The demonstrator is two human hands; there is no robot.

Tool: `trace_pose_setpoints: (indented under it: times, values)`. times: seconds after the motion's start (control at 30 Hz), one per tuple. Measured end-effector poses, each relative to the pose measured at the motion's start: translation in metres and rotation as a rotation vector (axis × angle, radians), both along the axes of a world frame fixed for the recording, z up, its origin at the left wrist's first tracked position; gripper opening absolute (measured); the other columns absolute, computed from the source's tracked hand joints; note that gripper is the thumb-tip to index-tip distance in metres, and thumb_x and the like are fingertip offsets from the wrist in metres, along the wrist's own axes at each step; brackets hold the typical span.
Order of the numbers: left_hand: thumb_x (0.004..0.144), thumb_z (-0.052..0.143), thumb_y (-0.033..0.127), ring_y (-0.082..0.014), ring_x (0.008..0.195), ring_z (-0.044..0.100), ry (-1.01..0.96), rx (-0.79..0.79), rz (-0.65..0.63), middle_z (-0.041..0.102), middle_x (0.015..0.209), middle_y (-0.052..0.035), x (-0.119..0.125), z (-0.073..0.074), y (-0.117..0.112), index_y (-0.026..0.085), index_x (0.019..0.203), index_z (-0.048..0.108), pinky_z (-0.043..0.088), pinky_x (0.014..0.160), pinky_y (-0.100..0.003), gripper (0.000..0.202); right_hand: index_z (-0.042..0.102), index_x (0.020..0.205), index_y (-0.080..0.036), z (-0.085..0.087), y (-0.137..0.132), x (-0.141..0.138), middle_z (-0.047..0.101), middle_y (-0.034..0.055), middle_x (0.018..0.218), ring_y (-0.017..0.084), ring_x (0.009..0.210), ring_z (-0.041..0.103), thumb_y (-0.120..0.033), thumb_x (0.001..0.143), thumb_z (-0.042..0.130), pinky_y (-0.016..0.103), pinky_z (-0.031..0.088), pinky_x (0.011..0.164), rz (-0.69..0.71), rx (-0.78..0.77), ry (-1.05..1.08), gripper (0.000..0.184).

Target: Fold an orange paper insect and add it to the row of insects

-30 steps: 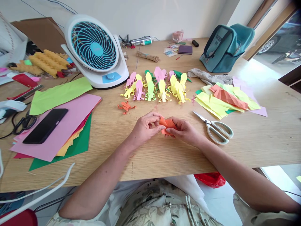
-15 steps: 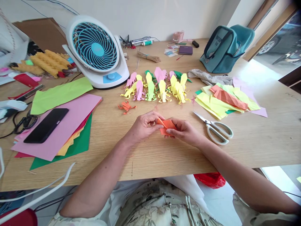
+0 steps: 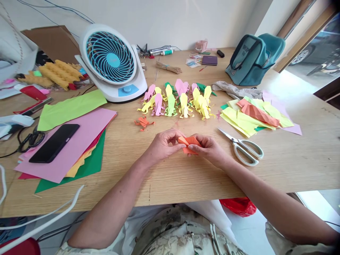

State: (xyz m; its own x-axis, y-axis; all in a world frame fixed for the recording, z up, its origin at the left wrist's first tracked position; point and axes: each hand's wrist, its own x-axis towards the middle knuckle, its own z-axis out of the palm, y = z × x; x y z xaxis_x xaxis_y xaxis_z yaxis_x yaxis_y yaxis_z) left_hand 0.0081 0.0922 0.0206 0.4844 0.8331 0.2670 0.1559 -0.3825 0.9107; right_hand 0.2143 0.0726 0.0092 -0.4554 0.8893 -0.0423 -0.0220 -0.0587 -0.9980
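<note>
A folded piece of orange paper (image 3: 189, 143) is pinched between both hands just above the wooden table (image 3: 164, 177). My left hand (image 3: 164, 144) grips its left end with the fingers closed. My right hand (image 3: 209, 149) holds the right end, fingers curled round it. A finished orange paper figure (image 3: 143, 123) lies to the left of the hands. Behind the hands stands a row of several pink, yellow and green paper figures (image 3: 177, 100). White-handled scissors (image 3: 243, 147) lie just right of my right hand.
A stack of coloured paper sheets (image 3: 74, 141) with a black phone (image 3: 54, 142) on it lies at the left. A white and blue fan (image 3: 113, 63) stands behind. Loose yellow and orange sheets (image 3: 252, 115) and a teal bag (image 3: 252, 58) are at the right.
The hands keep working the orange paper with small finger shifts. The view has tilted slightly, so everything sits a little lower in the picture.
</note>
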Motion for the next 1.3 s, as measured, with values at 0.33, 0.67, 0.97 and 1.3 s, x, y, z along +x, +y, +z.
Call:
trace_pose_setpoints:
  times: [0.33,0.67,0.97,1.3]
  values:
    - [0.074,0.074,0.025,-0.0116,0.073,0.061,-0.087,-0.129,0.239,0.061,0.083,0.0006,0.017,-0.009,-0.012,0.019,0.091,0.050,0.049,0.066,-0.023,0.030,0.065,0.088,-0.019,-0.006,0.000,-0.004,0.069,0.0002,0.078,0.013,0.070,0.062,-0.047,0.075,0.079,0.025,0.050,0.067,-0.068,-0.014,0.066,0.033]
    - [0.078,0.069,0.016,-0.0114,0.079,0.062,-0.072,0.041,0.268,0.065,0.089,-0.0016,0.019,-0.006,-0.021,0.020,0.108,0.056,0.050,0.073,-0.024,0.033,0.066,0.083,-0.018,-0.010,0.000,-0.006,0.066,-0.0009,0.075,0.011,0.067,0.059,-0.045,0.073,0.082,0.023,0.046,0.063,-0.063,-0.022,0.102,0.033]
    - [0.084,0.067,0.014,-0.0114,0.080,0.064,-0.039,0.243,0.272,0.069,0.092,-0.0018,0.020,-0.002,-0.028,0.020,0.113,0.056,0.051,0.076,-0.026,0.032,0.072,0.091,-0.020,-0.011,-0.002,-0.007,0.071,0.0016,0.088,0.013,0.079,0.063,-0.042,0.076,0.080,0.025,0.049,0.075,-0.045,0.014,0.146,0.028]
    - [0.083,0.070,0.012,-0.0108,0.079,0.066,-0.029,0.321,0.255,0.071,0.090,-0.0005,0.020,0.000,-0.029,0.021,0.112,0.058,0.050,0.074,-0.024,0.033,0.073,0.082,-0.020,-0.007,-0.005,-0.009,0.071,0.0008,0.077,0.013,0.073,0.060,-0.043,0.079,0.077,0.025,0.047,0.071,-0.072,0.168,0.097,0.024]
